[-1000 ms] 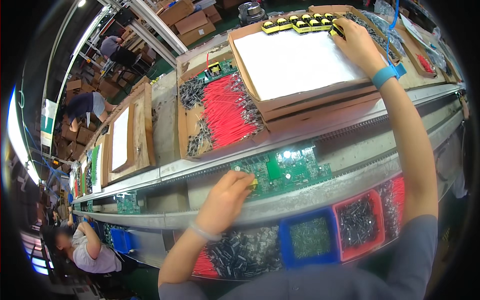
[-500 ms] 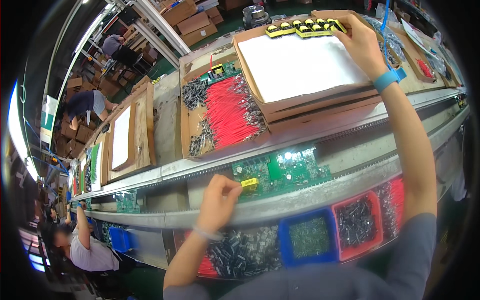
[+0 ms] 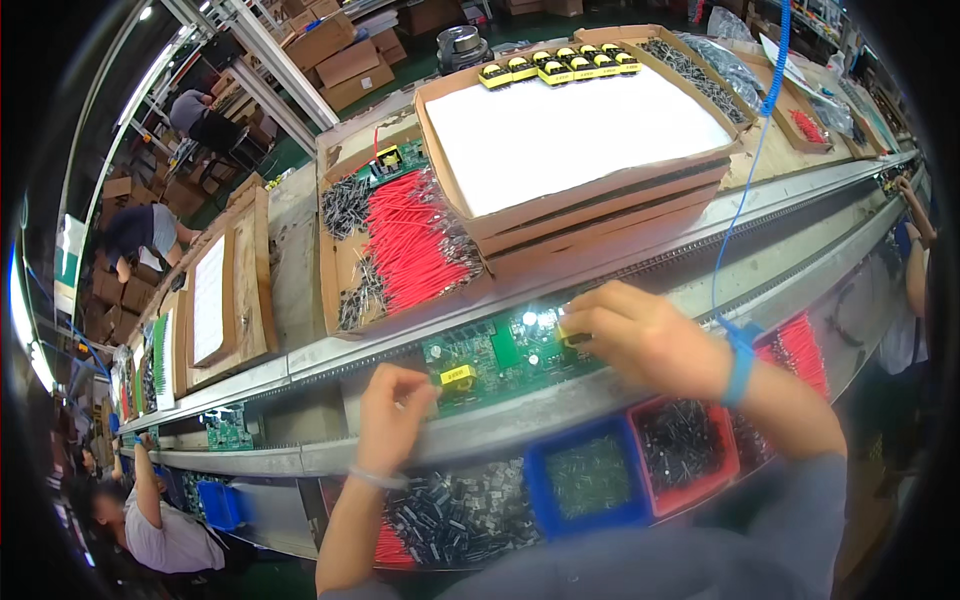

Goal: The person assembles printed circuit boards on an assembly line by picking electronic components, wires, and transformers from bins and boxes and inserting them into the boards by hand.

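Observation:
A green circuit board (image 3: 500,350) lies on the metal conveyor rail (image 3: 300,355) in front of me. My right hand (image 3: 650,335), with a blue wrist strap (image 3: 740,360), rests on the board's right end, its fingers closed on a small yellow and black part (image 3: 572,335). My left hand (image 3: 395,415) touches the board's near left edge, fingertips beside a yellow component (image 3: 458,376) fitted on the board. A row of yellow and black parts (image 3: 560,65) lines the far edge of a cardboard tray (image 3: 600,195) with a white sheet.
A cardboard box of red wires (image 3: 415,245) and dark components sits behind the board. Blue bin (image 3: 585,480) and red bin (image 3: 690,445) of small parts stand below the rail, with loose black capacitors (image 3: 450,515). Another board (image 3: 228,428) waits at left. Other people work at left and right.
My right hand came down from the row of yellow parts on the far tray to the board, bringing one part. My left hand stayed at the board's near edge.

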The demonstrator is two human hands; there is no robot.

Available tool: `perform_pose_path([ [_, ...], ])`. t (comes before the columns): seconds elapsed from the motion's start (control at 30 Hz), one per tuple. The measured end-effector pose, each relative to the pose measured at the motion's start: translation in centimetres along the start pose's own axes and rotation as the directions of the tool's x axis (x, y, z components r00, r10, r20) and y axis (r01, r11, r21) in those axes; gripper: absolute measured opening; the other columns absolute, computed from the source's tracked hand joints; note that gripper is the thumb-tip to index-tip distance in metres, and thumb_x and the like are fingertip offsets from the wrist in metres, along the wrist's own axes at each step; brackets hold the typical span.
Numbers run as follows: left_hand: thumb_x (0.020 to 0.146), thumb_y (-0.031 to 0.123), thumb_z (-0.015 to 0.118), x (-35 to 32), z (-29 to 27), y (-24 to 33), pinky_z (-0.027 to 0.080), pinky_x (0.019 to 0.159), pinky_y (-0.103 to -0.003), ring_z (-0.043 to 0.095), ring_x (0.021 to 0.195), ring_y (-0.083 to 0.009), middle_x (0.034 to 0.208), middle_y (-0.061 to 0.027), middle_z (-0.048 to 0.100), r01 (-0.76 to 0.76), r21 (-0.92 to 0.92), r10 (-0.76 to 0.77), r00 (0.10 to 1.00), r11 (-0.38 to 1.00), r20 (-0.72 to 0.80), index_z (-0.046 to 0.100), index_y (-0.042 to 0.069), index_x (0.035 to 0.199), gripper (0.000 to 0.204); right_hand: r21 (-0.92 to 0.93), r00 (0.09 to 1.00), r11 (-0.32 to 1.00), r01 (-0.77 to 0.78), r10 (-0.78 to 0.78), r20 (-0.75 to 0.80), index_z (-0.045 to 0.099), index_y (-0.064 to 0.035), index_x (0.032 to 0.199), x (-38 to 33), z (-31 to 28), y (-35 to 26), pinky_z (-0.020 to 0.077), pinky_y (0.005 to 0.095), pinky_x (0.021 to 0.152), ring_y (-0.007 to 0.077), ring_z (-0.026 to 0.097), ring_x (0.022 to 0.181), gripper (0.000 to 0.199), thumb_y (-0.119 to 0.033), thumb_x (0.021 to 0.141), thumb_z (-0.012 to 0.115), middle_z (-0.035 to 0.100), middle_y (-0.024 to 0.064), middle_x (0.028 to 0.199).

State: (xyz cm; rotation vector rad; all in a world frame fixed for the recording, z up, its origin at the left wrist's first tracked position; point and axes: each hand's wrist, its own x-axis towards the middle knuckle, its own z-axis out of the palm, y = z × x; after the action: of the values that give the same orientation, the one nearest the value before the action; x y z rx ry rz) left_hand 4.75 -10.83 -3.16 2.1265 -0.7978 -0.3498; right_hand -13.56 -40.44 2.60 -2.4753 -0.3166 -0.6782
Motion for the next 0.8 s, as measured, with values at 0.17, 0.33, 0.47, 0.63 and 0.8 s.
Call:
perform_pose_path([
  [0.17, 0.093, 0.005, 0.069, 1.7, -2.2, 0.8, 0.050, 0.082, -0.029, 0.062, 0.087, -0.0152, 0.098, -0.0066, 0.066, -0.052, -0.144, 0.026, 0.984, 0.988, -0.178, 0.065, 0.000, 0.107, 0.015, -0.025, 0.993, 0.999, 0.028, -0.025, 0.115, 0.063, -0.0006, 0.110, -0.4, 2.3, 1.1, 0.0567, 0.0403, 0.086, 0.0346, 0.065, 0.099, 0.033, 0.004, 0.079, 0.069, 0.065, 0.0159, 0.109],
  [0.33, 0.091, 0.004, 0.069, 7.4, -2.5, 3.6, 0.052, 0.084, -0.033, 0.064, 0.092, -0.0268, 0.106, -0.0141, 0.064, -0.296, 0.243, 0.333, 0.935, 0.924, -0.126, 0.064, 0.000, 0.111, 0.021, -0.043, 0.981, 0.998, 0.035, -0.026, 0.190, 0.062, -0.0016, 0.111, -0.4, 3.3, 1.6, 0.0561, 0.0415, 0.087, 0.0349, 0.065, 0.099, 0.037, 0.005, 0.075, 0.065, 0.065, 0.0153, 0.106],
  [0.47, 0.090, 0.001, 0.066, 12.8, -2.1, 3.2, 0.051, 0.089, -0.044, 0.061, 0.101, -0.0384, 0.112, -0.0183, 0.061, -0.554, 0.452, 0.647, 0.760, 0.699, -0.069, 0.065, 0.000, 0.116, 0.026, -0.069, 0.975, 0.997, 0.032, -0.016, 0.222, 0.062, -0.0025, 0.111, -0.2, 3.4, 1.2, 0.0560, 0.0414, 0.086, 0.0343, 0.065, 0.097, 0.037, 0.005, 0.076, 0.063, 0.065, 0.0150, 0.105],
  [0.63, 0.087, -0.001, 0.067, 14.6, -1.2, 2.0, 0.049, 0.090, -0.047, 0.060, 0.102, -0.0388, 0.112, -0.0181, 0.061, -0.479, 0.431, 0.517, 0.855, 0.764, 0.035, 0.065, 0.000, 0.118, 0.030, -0.074, 0.974, 0.997, 0.011, 0.006, 0.226, 0.063, -0.0026, 0.111, -0.4, 4.2, 1.7, 0.0556, 0.0411, 0.085, 0.0326, 0.066, 0.097, 0.036, 0.004, 0.075, 0.064, 0.066, 0.0147, 0.106],
  [0.8, 0.085, -0.001, 0.070, 15.1, -1.4, 2.5, 0.050, 0.088, -0.047, 0.062, 0.097, -0.0392, 0.102, -0.0180, 0.064, -0.351, 0.345, 0.377, 0.926, 0.870, -0.009, 0.068, -0.002, 0.106, 0.022, -0.194, 0.979, 0.980, 0.034, 0.006, 0.203, 0.065, -0.0002, 0.103, 0.0, 3.0, 0.6, 0.0534, 0.0413, 0.087, 0.0313, 0.065, 0.100, 0.027, -0.002, 0.076, 0.063, 0.065, 0.0165, 0.108],
])
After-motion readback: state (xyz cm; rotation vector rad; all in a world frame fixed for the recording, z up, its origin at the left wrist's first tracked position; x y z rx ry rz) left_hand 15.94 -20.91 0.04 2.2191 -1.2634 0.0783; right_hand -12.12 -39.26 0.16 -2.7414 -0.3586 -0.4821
